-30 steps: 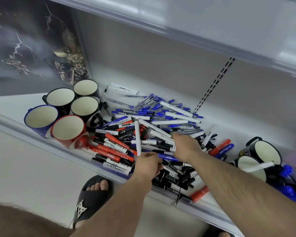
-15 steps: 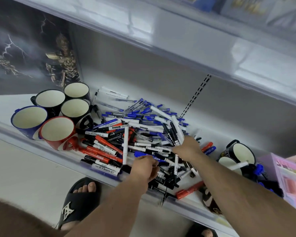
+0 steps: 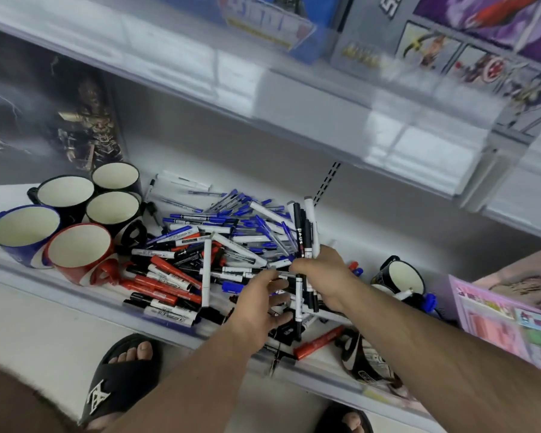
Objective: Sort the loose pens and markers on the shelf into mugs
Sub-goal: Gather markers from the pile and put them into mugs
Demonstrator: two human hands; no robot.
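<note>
Shelf (image 3: 75, 303): white, running from near left to right, with a heap of pens (image 3: 231, 242) across its middle.

Right arm: reaches in from the near right. Right hand (image 3: 322, 273) is above the right side of the heap, fingers curled round a bundle (image 3: 305, 232) of black and white markers. The bundle stands near upright, its tops fanning out above the hand and its lower ends showing below it.

Left arm: reaches in from near centre. Left hand (image 3: 260, 303) is just left of the right hand, low over the near side of the heap. Its fingers (image 3: 277, 284) are spread and relaxed, the tips close to the lower ends of the bundle; contact cannot be told. It holds nothing.

Heap: blue-capped pens mostly on the far side, red and black markers on the near left, white barrels mixed throughout. One red marker (image 3: 319, 342) lies apart at the near shelf edge.

Mugs: five at the left end, touching, all upright and holding nothing: red mug (image 3: 78, 254), blue mug (image 3: 24, 229) and three dark ones behind. At the right, a black mug (image 3: 400, 275) stands upright; a second beside it is partly hidden by the right arm.
</note>
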